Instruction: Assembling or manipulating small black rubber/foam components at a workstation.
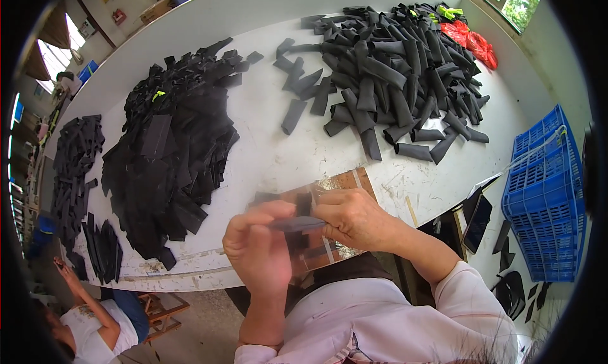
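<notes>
A dark grey piece of fabric-like material (299, 224) is stretched between my hands above the table edge. My right hand (350, 217) is closed on its right end, fingers bent. At its left end is my left hand (258, 244), slightly blurred, with fingers curled in around the piece. Beneath them lies a brown board (358, 180) wrapped with clear tape, with dark patches on it, partly hidden by my hands. A large heap of rolled dark grey tubes (386, 79) lies beyond, to the right. Flat black pieces (168, 155) are heaped to the left.
On the white table (253, 130), smaller stacks of black strips (79, 168) lie far left. Red plastic bags (470, 42) sit behind the tubes. At right stand a blue plastic basket (546, 199) and a dark tablet-like device (477, 223). Another person (101, 323) sits lower left.
</notes>
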{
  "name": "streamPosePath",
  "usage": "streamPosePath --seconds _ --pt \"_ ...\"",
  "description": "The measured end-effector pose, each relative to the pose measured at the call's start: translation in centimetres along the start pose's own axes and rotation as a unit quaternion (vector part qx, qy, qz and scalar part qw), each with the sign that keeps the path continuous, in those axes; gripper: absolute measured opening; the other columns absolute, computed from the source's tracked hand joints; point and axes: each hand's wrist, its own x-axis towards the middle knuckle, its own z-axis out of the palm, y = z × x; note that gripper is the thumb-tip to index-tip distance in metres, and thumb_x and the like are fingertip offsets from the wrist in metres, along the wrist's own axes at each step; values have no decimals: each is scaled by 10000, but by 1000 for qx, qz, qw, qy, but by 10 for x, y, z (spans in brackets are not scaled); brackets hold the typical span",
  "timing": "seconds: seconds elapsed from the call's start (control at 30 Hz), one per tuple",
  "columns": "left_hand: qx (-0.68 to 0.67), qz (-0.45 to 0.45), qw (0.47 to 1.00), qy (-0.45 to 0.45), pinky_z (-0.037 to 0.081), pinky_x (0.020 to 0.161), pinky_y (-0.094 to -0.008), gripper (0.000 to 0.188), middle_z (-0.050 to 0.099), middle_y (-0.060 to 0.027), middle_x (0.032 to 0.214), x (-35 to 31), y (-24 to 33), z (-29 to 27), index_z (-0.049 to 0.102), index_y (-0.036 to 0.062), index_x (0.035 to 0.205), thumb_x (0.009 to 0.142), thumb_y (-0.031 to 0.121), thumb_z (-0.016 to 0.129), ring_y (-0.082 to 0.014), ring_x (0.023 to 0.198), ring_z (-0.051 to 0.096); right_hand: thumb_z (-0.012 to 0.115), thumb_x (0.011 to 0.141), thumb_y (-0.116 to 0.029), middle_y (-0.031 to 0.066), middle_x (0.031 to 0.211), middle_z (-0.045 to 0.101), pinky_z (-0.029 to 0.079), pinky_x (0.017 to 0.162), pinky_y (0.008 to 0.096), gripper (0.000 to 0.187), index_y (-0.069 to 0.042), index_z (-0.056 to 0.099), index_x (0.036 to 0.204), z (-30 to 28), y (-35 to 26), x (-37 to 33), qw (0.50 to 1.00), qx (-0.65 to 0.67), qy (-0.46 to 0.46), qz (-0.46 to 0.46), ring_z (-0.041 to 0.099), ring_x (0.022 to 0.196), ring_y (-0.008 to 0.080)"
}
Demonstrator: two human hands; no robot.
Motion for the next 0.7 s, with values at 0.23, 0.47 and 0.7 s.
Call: streamPosePath --seconds 0.23,0.47,0.7 --pt "108 -23 992 -65 403 838 -363 329 590 -165 902 -8 -4 -23 509 -10 998 792 229 605 -247 876 552 639 669 -110 97 604 469 376 481 383 178 -30 480 674 30 11 -7 1000 12 18 -16 505 589 289" --pt "120 -22 992 9 445 773 -266 296 573 -174 981 -3 -3 -28 442 -66 1089 851 100 501 -163 849 565 592 778 -217 75 615 548 416 486 312 217 -14 569 706 -16 -7 13 994 96 -19 -46 548 560 238" --pt "611 -106 776 117 422 757 -318 368 555 -161 989 -12 -29 -111 467 -37 1087 791 159 563 -223 893 543 372 900 -388 2 559 463 334 519 192 454 18 557 813 -10 31 19 896 323 234 197 426 524 69"
